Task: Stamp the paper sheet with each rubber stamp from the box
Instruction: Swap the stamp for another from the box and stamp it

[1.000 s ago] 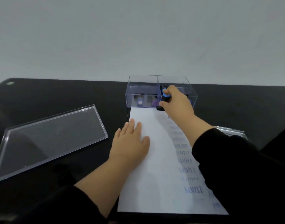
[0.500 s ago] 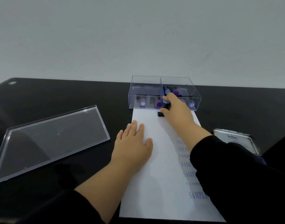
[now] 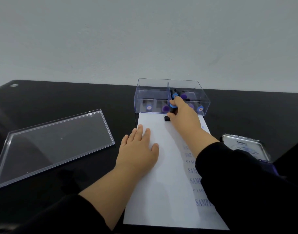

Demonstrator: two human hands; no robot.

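Two hands share the work: the left hand (image 3: 138,149) lies open and flat on the paper sheet (image 3: 163,183), while the right hand (image 3: 182,114) grips a rubber stamp (image 3: 169,115) at the sheet's far edge, beside the box (image 3: 151,92). Pressing straight down, without rocking, should print cleanly.

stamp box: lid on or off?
Off. The box is open-topped, stamps visible inside; its clear lid lies flat on the table, apart from it, on the left.
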